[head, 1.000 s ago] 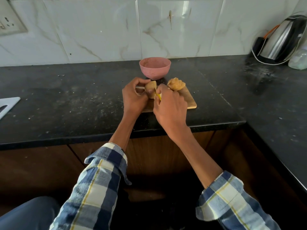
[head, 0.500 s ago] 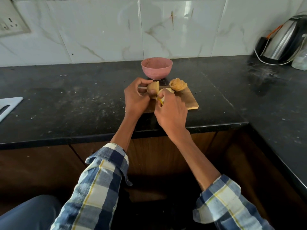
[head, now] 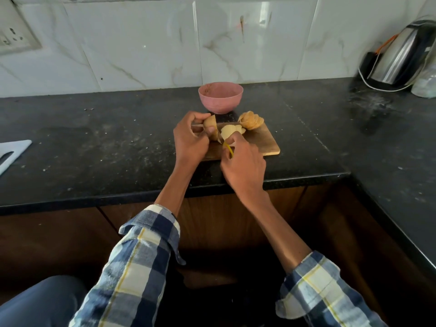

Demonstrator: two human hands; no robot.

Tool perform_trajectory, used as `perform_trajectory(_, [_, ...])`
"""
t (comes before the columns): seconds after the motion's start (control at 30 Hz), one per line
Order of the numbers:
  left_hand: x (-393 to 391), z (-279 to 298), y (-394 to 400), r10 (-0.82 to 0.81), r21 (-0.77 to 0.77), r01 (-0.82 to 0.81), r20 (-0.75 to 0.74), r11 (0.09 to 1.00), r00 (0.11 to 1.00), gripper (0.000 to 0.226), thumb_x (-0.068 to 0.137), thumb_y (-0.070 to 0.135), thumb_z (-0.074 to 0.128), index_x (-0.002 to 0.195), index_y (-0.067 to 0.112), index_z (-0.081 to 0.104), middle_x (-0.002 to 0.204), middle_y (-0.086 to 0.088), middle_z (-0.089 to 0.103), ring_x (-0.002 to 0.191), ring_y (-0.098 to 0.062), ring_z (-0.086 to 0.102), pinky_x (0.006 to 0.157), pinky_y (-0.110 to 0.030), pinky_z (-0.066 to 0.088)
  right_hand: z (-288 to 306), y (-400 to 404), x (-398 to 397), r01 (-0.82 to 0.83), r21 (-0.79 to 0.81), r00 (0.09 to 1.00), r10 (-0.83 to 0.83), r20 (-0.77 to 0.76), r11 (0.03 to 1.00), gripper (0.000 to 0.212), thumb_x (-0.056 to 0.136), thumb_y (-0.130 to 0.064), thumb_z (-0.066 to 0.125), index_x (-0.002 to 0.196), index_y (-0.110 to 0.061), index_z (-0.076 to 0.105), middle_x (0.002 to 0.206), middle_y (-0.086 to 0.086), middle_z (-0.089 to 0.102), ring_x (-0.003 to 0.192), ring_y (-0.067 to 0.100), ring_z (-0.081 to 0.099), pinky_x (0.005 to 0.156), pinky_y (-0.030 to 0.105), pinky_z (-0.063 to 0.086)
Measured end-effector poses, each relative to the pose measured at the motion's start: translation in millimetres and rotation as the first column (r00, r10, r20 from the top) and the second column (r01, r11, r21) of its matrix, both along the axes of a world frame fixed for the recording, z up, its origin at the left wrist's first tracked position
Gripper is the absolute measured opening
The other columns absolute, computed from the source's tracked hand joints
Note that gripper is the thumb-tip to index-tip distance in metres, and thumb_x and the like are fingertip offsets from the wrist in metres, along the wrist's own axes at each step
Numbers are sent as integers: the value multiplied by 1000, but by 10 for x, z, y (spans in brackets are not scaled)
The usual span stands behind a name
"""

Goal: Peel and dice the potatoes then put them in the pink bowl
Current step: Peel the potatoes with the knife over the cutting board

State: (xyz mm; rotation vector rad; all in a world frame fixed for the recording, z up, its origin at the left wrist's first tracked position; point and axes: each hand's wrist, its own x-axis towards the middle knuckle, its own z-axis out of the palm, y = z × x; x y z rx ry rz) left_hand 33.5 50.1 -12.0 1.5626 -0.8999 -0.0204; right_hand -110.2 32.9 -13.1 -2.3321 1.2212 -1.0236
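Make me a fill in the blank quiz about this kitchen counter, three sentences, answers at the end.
1. The pink bowl stands on the counter just behind the wooden ____.
2. The left hand holds a half-peeled ____.
3. The steel kettle stands at the far ____ of the counter.

Missing words: cutting board; potato; right
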Motion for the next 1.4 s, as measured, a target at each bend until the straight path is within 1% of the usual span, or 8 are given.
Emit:
perform_trajectory(0.1, [-12, 4, 11, -4, -3, 4, 8, 1000, 1000, 28, 88, 6, 77, 111, 21, 73, 104, 16, 72, 98, 2, 67, 80, -11, 52, 28, -33, 1, -11, 32, 993, 7, 116, 999, 16, 98, -28, 65, 113, -27, 59, 98, -2, 69, 96, 20, 65, 70, 35, 48])
perform_trajectory(0.23, [-21, 12, 21, -16, 2, 16, -6, 1000, 1000, 30, 88, 4, 76, 110, 23, 73, 101, 18, 71, 94, 4, 68, 77, -10, 53, 134, -81, 19, -3, -69, 981, 16, 192, 998, 15, 97, -27, 67, 110, -25, 61, 89, -3, 69, 82, 18, 67, 67, 41, 56])
perform_trajectory(0.37, [-17, 5, 24, -30, -3, 30, 1, 1000, 1000, 31, 86, 3, 75, 109, 25, 72, 103, 15, 73, 94, -2, 70, 78, -18, 58, 255, -94, 51, 5, -149, 986, 19, 164, 989, 11, 97, -28, 66, 106, -25, 60, 85, -4, 68, 79, 17, 67, 65, 39, 56])
perform_trajectory(0.57, [-22, 6, 29, -25, -8, 25, -7, 1000, 1000, 30, 85, 3, 77, 107, 24, 73, 103, 12, 74, 92, -3, 70, 75, -13, 56, 319, -55, 63, 17, -236, 997, 1, 78, 971, 15, 98, -30, 67, 110, -24, 61, 90, -3, 71, 85, 18, 70, 66, 31, 51])
perform_trajectory(0.83, [-4, 2, 10, 7, -27, -6, 27, 1000, 1000, 21, 85, 8, 80, 101, 21, 76, 98, 11, 75, 88, -5, 70, 71, -11, 52, 437, -60, 160, -15, -146, 999, 20, 30, 989, 14, 100, -29, 65, 111, -20, 63, 95, -2, 69, 91, 17, 67, 68, 29, 41])
perform_trajectory(1.13, [6, -18, 14, -8, -32, 10, 39, 999, 999, 23, 86, 6, 79, 103, 21, 78, 97, 13, 76, 90, -3, 71, 79, -18, 57, 406, -12, 104, -3, -157, 1000, 3, 0, 988, 13, 98, -29, 66, 109, -23, 62, 97, -1, 69, 93, 22, 68, 74, 38, 52])
perform_trajectory(1.23, [10, -14, 24, -29, -50, 32, 60, 998, 998, 25, 83, 4, 78, 103, 19, 79, 98, 11, 77, 88, -4, 72, 79, -21, 58, 424, -35, 177, -10, -126, 1000, 10, 1, 992, 13, 98, -27, 67, 108, -22, 61, 95, -1, 69, 90, 21, 69, 70, 35, 49])
perform_trajectory(1.4, [15, -14, 16, -42, -38, 43, 33, 998, 999, 28, 83, 4, 80, 107, 19, 80, 99, 15, 76, 88, 2, 70, 75, -11, 54, 341, -10, 132, 2, -185, 1000, -5, -19, 983, 11, 99, -26, 65, 109, -23, 60, 95, 0, 70, 90, 22, 69, 68, 35, 48])
